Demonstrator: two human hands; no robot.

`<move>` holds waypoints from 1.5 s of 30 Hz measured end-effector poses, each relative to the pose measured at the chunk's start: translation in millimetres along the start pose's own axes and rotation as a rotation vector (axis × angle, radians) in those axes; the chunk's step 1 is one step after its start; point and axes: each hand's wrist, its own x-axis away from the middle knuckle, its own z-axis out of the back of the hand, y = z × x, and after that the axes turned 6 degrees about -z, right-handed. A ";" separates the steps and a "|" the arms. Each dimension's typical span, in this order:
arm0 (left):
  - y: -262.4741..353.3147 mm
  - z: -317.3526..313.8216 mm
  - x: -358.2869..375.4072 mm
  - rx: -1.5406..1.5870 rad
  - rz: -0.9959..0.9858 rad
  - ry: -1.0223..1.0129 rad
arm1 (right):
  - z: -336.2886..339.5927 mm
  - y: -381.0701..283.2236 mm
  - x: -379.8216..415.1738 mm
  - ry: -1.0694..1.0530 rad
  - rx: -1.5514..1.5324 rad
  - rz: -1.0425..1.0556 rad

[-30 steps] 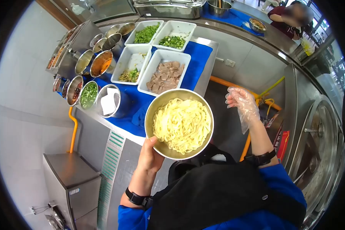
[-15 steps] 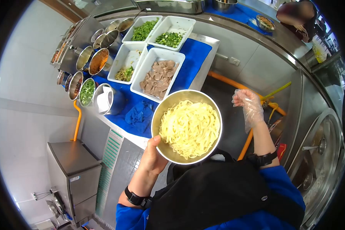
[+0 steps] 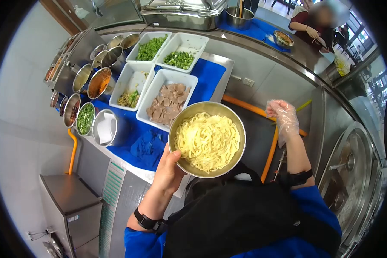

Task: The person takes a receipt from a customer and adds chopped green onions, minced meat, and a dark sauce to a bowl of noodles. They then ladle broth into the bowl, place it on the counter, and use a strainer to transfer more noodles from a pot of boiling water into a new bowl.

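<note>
A metal bowl [image 3: 241, 148] of pale yellow noodles [image 3: 208, 142] is held up in front of me. My left hand [image 3: 170, 172] is bare and grips it at the lower left, thumb over the rim and the other fingers hidden beneath. Off to the right, my right hand [image 3: 283, 120] wears a clear plastic glove; its fingers are curled in and I see nothing in them. Just beyond the bowl stands a white tub of sliced meat [image 3: 170, 103]. A crumpled blue cloth [image 3: 148, 150] lies to the bowl's left.
White tubs of chopped greens [image 3: 152, 47] and scallions [image 3: 178, 59] stand farther back. Metal pots of seasonings [image 3: 99, 83] crowd the left. A large round cooker [image 3: 350, 172] is at right. Across the counter, beside a topped bowl [image 3: 284, 38], a person [image 3: 307, 26] stands.
My view has tilted up and the tubs appear shifted left and lower. The bowl stays in my left hand. My right hand remains curled, slightly farther right in view.
</note>
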 end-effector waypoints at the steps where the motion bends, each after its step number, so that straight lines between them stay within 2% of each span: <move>1: 2.5 -5.0 -6.3 -0.036 -0.024 0.000 | 3.5 -5.8 -9.9 0.004 -0.005 0.013; 6: 5.4 -26.2 -46.7 -0.076 -0.040 0.070 | 22.6 -36.5 -79.9 0.073 -0.078 0.050; 9: 7.5 -47.5 -82.2 -0.035 -0.078 0.038 | 40.0 -60.5 -133.9 0.048 -0.170 0.064; 14: 15.8 -111.2 -134.0 0.081 -0.128 0.172 | 66.0 -117.5 -217.6 0.005 -0.237 0.063; 17: 20.1 -142.6 -162.5 0.079 -0.116 0.160 | 86.6 -117.8 -265.0 -0.071 -0.302 0.027; 20: 24.2 -170.0 -183.4 0.065 -0.111 0.176 | 99.9 -132.9 -279.2 -0.061 -0.419 -0.016; 21: 36.6 -197.6 -190.3 0.059 -0.088 0.219 | 107.3 -162.9 -284.3 -0.038 -0.506 -0.099; 26: 23.7 -206.7 -214.6 -0.051 -0.093 0.215 | 134.0 -154.2 -305.3 0.066 -0.680 -0.065; 27: 19.3 -204.9 -219.8 -0.012 -0.086 0.211 | 133.5 -158.1 -310.8 0.126 -0.676 -0.056; 28: 32.3 -231.1 -225.3 0.003 -0.057 0.240 | 138.0 -188.9 -327.2 0.179 -0.646 -0.087; 32: 23.7 -220.3 -232.6 -0.022 -0.058 0.224 | 141.4 -166.3 -344.5 0.133 -0.719 -0.062; 34: 21.6 -220.3 -235.3 -0.018 -0.052 0.238 | 139.2 -171.0 -330.9 0.150 -0.667 0.006; 35: 34.1 -243.8 -237.3 -0.012 -0.042 0.251 | 145.4 -191.7 -335.5 0.138 -0.593 0.002; 37: 30.0 -231.6 -239.1 -0.022 -0.062 0.246 | 144.5 -197.7 -321.1 0.089 -0.501 0.059; 41: 26.7 -220.8 -238.5 -0.011 -0.103 0.228 | 173.9 -203.8 -321.4 -0.092 -0.567 0.354; 42: 32.4 -231.3 -237.7 0.003 -0.103 0.249 | 184.5 -223.6 -332.3 -0.078 -0.527 0.401; 44: 32.2 -230.8 -235.5 -0.015 -0.123 0.258 | 195.7 -231.6 -340.4 0.113 -0.312 0.330; 45: 32.0 -230.9 -233.1 -0.023 -0.131 0.266 | 196.2 -235.0 -336.8 0.082 -0.193 0.304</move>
